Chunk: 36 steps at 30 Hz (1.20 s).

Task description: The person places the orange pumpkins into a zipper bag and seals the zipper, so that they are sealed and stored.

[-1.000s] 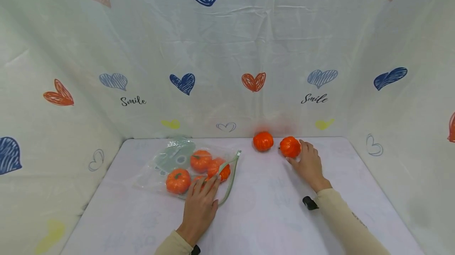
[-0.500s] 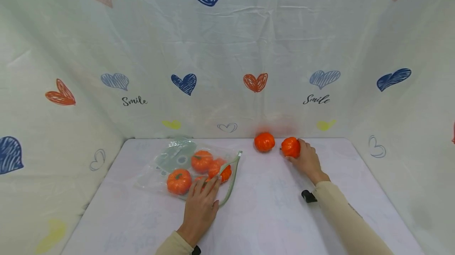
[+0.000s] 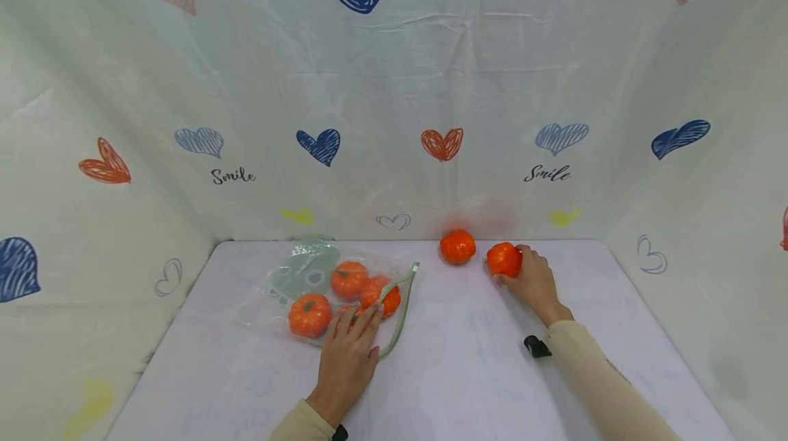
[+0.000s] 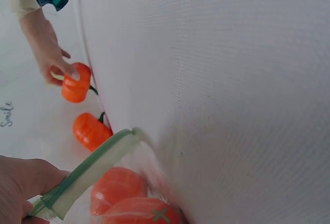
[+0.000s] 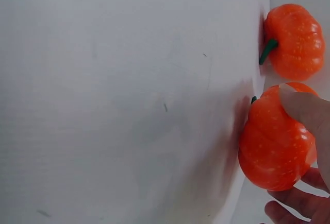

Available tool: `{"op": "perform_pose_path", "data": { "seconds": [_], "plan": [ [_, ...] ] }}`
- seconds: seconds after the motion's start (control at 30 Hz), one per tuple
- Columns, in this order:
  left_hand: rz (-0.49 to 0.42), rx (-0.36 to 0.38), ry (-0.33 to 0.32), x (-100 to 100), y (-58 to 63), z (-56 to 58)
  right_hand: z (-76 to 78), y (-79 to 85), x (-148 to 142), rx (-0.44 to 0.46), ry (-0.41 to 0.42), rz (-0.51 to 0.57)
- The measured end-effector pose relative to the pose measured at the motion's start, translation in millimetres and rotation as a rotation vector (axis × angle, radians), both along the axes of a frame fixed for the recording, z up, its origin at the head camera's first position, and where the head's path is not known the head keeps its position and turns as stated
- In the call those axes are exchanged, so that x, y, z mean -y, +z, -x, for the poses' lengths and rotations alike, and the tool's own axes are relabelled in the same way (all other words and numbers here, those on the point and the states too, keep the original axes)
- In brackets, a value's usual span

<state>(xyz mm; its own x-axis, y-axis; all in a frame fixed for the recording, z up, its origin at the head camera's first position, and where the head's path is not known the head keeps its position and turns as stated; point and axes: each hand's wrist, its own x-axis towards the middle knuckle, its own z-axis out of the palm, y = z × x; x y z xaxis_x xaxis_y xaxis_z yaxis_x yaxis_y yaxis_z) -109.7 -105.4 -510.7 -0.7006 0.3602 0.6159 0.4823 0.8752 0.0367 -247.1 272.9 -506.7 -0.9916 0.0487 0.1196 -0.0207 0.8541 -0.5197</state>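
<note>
My right hand (image 3: 534, 285) grips a small orange toy pumpkin (image 3: 503, 260) near the table's back edge. In the right wrist view the thumb lies across this pumpkin's side, with other fingers around the lower part. A second toy pumpkin (image 3: 457, 247) sits just left of it, its green stem showing in both wrist views. My left hand (image 3: 347, 362) is at the mouth of a clear plastic zip bag (image 3: 295, 270), pinching its green edge strip (image 4: 85, 175). Several orange pumpkins (image 3: 310, 314) lie inside the bag, one partly covered by the left fingers.
The white table (image 3: 455, 372) meets a pale curtain (image 3: 394, 85) printed with hearts at its back edge. Curtain also hangs at both sides. A dark wrist-camera piece (image 3: 537, 346) juts from the right sleeve (image 3: 591, 366).
My right fingers have settled around the right-hand pumpkin, which has turned and shifted slightly toward me. My left hand and the bag stay in place.
</note>
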Motion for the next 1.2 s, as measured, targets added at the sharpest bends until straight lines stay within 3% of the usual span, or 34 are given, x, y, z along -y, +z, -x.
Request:
{"op": "perform_pose_path", "data": {
  "seconds": [0.37,0.83,1.2],
  "plan": [
    [0.005,0.015,0.006,1,-0.2,0.5,-26.1,6.0,11,-0.108,0.056,-0.032],
    [0.012,0.022,0.003,0,2.0,0.9,-59.4,14.2,57,-0.264,0.178,-0.098],
    [0.016,0.024,0.01,0,3.6,-0.3,-81.7,12.2,95,-0.293,0.26,-0.159]
  ]
}}
